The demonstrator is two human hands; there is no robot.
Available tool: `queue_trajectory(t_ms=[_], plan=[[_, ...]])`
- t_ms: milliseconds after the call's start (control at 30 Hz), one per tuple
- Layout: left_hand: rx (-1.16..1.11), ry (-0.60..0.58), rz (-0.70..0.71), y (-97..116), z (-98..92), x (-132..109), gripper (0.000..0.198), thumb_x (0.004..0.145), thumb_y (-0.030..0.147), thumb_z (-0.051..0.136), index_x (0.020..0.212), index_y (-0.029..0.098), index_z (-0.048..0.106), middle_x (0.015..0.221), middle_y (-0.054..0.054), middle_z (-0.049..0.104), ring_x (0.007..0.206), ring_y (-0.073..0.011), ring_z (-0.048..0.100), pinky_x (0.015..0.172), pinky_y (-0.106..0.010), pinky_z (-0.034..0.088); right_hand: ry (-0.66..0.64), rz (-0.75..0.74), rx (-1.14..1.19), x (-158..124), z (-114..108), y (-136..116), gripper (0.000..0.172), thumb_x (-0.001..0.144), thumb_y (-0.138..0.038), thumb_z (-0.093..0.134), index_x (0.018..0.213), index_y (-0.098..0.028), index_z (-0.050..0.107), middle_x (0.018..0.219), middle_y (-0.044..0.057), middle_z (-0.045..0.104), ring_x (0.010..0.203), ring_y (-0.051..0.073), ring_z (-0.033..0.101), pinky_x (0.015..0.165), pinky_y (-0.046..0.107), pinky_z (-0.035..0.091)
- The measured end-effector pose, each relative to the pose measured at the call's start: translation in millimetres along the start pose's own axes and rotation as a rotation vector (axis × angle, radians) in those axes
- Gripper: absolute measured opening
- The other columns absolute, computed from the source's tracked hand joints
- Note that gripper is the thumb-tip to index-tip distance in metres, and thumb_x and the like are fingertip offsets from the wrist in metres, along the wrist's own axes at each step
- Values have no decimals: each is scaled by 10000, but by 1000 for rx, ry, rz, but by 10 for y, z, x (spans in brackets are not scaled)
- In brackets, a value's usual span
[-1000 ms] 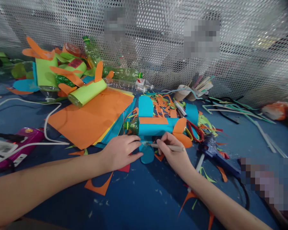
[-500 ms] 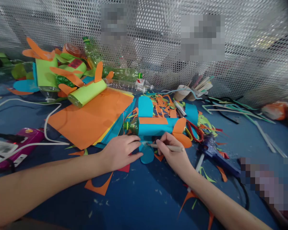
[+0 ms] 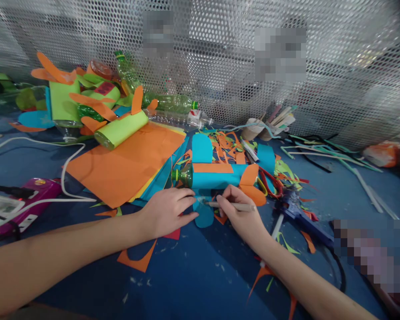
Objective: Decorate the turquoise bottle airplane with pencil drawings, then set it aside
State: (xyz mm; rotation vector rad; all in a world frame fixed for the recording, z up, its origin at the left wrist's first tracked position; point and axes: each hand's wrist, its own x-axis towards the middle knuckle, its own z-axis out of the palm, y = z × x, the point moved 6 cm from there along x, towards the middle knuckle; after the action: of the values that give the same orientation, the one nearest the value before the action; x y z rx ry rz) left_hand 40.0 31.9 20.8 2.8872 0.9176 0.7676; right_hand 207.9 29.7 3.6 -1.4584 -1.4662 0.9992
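My right hand [image 3: 240, 213] pinches a pale-handled paintbrush [image 3: 243, 206], its dark tip touching a rounded blue paper piece [image 3: 205, 215]. The paper has a whitish patch near the tip. My left hand [image 3: 170, 213] lies with its fingers stretched out, fingertips at the left edge of this piece. Just behind both hands lies a green plastic bottle [image 3: 186, 175] wrapped in blue paper [image 3: 213, 180], with an orange strip along it. A blue flap [image 3: 202, 149] sticks out on its far side, and orange fins [image 3: 251, 186] are at its right end.
Orange, yellow and blue paper sheets [image 3: 120, 171] lie at left, with decorated bottles [image 3: 122, 129] behind. At right are red-handled scissors [image 3: 275, 184] and a blue glue gun [image 3: 300, 222]. Paper scraps surround a marker [image 3: 250, 151]. Cups of sticks [image 3: 253, 126] stand before the perforated metal screen [image 3: 220, 66].
Almost nothing differs. The brush tip stays on the blue paper piece, and both hands keep their places.
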Motion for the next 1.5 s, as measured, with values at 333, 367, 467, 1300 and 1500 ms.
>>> queue_trajectory(t_ms=[333, 367, 467, 1300, 1500], plan=[[-1, -18, -6, -3, 5, 3, 318, 904, 401, 527, 1019, 141, 671, 1087, -100, 675, 891, -226, 668, 720, -342, 565, 22, 3, -7, 9, -9, -1, 263, 853, -383, 532, 680, -230, 405, 496, -57, 469, 467, 111, 410, 465, 235, 320], [1, -19, -6, -1, 2, 6, 318, 904, 400, 528, 1018, 140, 671, 1086, -101, 676, 891, -225, 668, 721, -338, 565, 19, 1, -2, 10, -8, 2, 263, 855, -384, 531, 682, -229, 406, 501, -56, 475, 469, 110, 411, 469, 235, 322], [-1, -9, -3, 4, -9, 11, 313, 900, 395, 535, 1017, 138, 670, 1079, -98, 678, 883, -231, 670, 712, -343, 565, 6, -3, -2, 14, -1, 17, 262, 857, -390, 533, 691, -227, 411, 517, -54, 488, 479, 109, 422, 477, 235, 328], [-9, -23, -7, -13, 15, 4, 319, 906, 402, 523, 1017, 142, 669, 1091, -100, 674, 891, -230, 666, 719, -350, 563, -20, -25, -3, 17, 5, 44, 265, 864, -382, 531, 687, -225, 409, 531, -48, 506, 491, 110, 438, 484, 234, 337], [-9, -30, -12, -10, 17, 0, 333, 915, 407, 502, 1027, 144, 672, 1094, -112, 669, 902, -221, 665, 739, -345, 563, -14, -19, 0, 17, 5, 52, 267, 860, -394, 534, 691, -225, 415, 529, -48, 505, 483, 111, 446, 479, 234, 343]])
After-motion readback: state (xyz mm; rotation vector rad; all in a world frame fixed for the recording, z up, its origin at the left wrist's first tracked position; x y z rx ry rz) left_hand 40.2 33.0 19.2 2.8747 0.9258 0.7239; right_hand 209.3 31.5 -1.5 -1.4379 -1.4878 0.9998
